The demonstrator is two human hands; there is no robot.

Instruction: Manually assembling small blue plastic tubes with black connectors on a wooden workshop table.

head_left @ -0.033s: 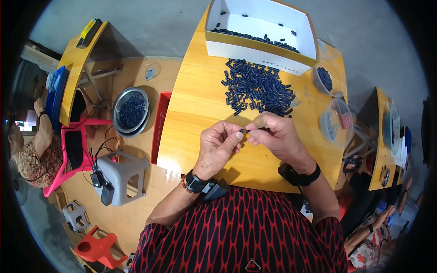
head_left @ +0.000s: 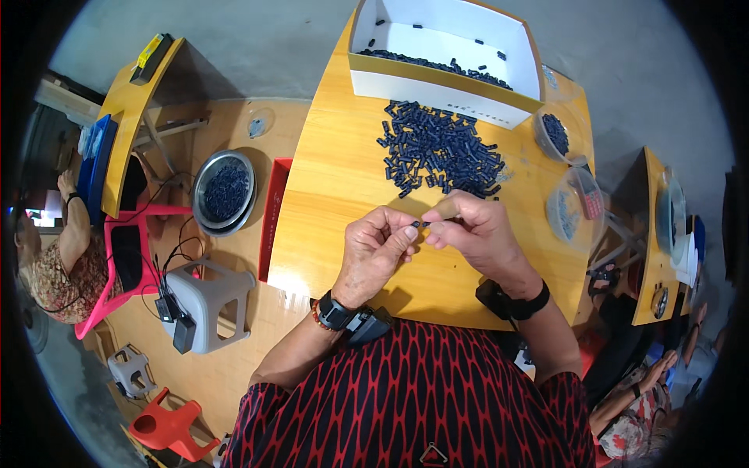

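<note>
Over the near part of the wooden table (head_left: 335,183), my two hands meet fingertip to fingertip. Thumb and fingers of my left hand (head_left: 374,249) pinch a small black cylindrical piece (head_left: 416,224). My right hand (head_left: 477,234) is closed in a pinch beside it, on a tiny dark part (head_left: 426,225) whose kind is too small to make out. Just beyond my fingers lies a loose pile of short black cylindrical pieces (head_left: 441,148). Behind the pile stands an open white box (head_left: 429,92) with more such pieces inside.
A clear tub of black pieces (head_left: 555,134) and another with small pale bits (head_left: 563,217) stand at the table's right. Left are a red box (head_left: 275,222), a metal basin (head_left: 251,175) and a grey stool (head_left: 209,312). Other people sit at side tables.
</note>
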